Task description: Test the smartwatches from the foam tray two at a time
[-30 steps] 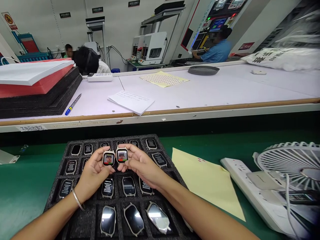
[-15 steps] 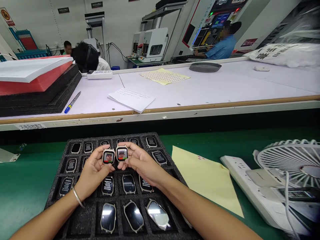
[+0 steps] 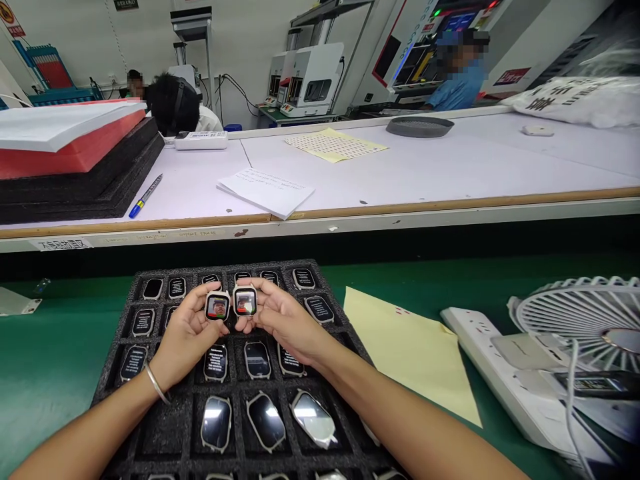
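My left hand [image 3: 193,330] grips a smartwatch [image 3: 217,307] without a strap, its lit screen facing me. Beside it, a second strapless smartwatch [image 3: 245,303] sits between the thumb and fingers of my right hand [image 3: 285,320], also with a lit screen. The two watches are held side by side, close together, above a black foam tray [image 3: 160,440]. In the tray's pockets lie several more watch bodies, such as a dark-screened watch [image 3: 266,421] and a watch showing white text [image 3: 216,362]. My hands and forearms hide some of the pockets.
Right of the tray lies a yellow sheet [image 3: 410,353], then a white power strip [image 3: 500,373] and a white fan [image 3: 580,320]. Behind, a raised white shelf [image 3: 400,173] carries papers [image 3: 267,190], a pen [image 3: 146,197] and stacked foam [image 3: 75,180]. Other people sit beyond it.
The camera view has shifted slightly, so more of the tray's near edge shows. Both watches remain in my hands, and my right thumb has moved a little lower off the watch face.
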Demonstrator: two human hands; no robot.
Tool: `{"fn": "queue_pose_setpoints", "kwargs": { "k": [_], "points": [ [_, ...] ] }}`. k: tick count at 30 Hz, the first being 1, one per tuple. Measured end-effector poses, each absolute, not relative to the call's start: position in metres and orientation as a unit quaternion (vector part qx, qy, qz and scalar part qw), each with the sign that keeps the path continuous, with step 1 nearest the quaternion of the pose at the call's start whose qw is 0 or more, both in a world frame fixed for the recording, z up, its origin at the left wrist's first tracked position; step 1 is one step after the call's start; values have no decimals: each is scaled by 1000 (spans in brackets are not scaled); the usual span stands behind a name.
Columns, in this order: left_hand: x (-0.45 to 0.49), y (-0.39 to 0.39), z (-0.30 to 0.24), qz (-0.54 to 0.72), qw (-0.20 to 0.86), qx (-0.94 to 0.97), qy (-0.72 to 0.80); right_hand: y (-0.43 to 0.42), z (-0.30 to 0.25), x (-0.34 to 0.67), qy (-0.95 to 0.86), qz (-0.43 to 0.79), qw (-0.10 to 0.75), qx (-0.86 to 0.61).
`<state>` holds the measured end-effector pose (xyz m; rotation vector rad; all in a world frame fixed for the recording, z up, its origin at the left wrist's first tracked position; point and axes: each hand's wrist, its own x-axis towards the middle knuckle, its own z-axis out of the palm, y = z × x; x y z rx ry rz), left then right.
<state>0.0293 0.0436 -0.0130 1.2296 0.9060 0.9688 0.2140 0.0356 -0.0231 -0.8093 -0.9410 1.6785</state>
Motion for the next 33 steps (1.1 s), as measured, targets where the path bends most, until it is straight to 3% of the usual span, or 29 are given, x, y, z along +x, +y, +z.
{"fn": "queue_pose_setpoints", "kwargs": {
  "k": [33],
  "points": [
    [29,47,-17,424,601,542,407,35,-27,215,-411,690,489,-341]
  ]
}}
